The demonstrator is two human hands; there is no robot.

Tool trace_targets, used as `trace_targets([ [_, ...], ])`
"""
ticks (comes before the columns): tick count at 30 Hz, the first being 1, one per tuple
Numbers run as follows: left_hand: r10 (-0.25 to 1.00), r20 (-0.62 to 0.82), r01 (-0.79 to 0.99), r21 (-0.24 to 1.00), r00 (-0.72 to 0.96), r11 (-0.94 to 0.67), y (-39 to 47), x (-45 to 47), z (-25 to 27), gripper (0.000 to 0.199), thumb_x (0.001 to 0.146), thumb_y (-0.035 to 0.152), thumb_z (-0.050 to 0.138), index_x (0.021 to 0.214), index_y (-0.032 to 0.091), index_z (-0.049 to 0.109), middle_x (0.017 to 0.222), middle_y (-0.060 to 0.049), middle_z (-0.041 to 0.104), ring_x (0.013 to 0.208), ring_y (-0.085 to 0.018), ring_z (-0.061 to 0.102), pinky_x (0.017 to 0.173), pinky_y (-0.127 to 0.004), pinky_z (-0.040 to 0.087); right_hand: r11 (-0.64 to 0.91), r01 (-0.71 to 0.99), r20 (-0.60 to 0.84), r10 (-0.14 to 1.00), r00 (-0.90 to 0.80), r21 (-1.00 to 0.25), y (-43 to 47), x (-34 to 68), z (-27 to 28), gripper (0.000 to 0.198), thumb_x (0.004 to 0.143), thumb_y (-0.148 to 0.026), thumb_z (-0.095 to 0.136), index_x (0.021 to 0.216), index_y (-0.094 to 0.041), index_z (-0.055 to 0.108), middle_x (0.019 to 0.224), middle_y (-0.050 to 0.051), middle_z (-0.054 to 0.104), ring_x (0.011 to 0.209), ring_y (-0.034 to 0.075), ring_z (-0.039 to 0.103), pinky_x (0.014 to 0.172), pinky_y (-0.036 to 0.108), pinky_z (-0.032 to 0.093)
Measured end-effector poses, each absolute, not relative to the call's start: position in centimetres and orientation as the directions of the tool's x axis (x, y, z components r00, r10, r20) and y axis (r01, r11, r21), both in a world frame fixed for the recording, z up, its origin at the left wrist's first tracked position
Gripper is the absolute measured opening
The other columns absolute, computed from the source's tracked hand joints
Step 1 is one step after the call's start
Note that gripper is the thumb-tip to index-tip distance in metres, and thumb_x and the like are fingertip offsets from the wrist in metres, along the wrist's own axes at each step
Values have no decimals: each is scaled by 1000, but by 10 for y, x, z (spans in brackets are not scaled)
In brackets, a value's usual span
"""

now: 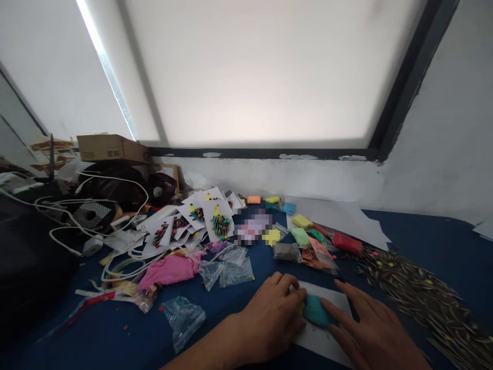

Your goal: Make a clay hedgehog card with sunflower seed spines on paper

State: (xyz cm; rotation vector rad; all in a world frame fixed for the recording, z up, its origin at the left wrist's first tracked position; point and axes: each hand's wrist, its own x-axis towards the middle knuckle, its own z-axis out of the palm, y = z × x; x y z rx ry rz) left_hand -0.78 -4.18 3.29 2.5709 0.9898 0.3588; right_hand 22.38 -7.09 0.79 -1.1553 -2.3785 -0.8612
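A flattened piece of teal modelling clay lies on a sheet of white paper at the lower right of centre. From its left side, my left hand meets the clay with curled fingers. A bit of yellowish material peeks out beside those fingertips, and what lies under them is hidden. My right hand is spread at the clay's right edge, the fingers stretched out and one fingertip touching it. The lower part of the paper runs beneath the right hand.
Clay blocks, among them a red block, sit behind the paper. Sunflower seeds are heaped at right. Decorated cards, clear plastic bags, a pink clay lump and white cables spread leftward. A cardboard box stands behind.
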Motion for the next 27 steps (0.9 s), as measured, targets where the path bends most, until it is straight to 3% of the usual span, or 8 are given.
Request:
trace_targets([
  [8,686,88,598,418,723,-684,-43,-7,34,42,86,26,53,128,21,45,123,-9,47,106,-23,44,96,-36,39,455,815,542,609,-579,359,-70,227,6,37,93,-41,40,103,-28,73,105,14,71,90,28,69,67,37,54],
  [13,687,76,604,415,723,-681,-43,-6,34,44,86,27,55,128,21,44,125,-9,46,108,-23,44,98,-36,39,449,801,552,581,-598,396,-71,231,10,41,94,-42,36,96,-27,74,98,13,73,84,26,70,63,35,54],
  [27,689,83,593,442,720,-673,-44,-8,35,48,87,27,54,133,20,42,128,-9,46,111,-23,43,100,-36,38,477,754,547,519,-657,452,-78,234,4,41,88,-53,45,102,-25,71,103,13,73,86,27,70,63,34,52],
])
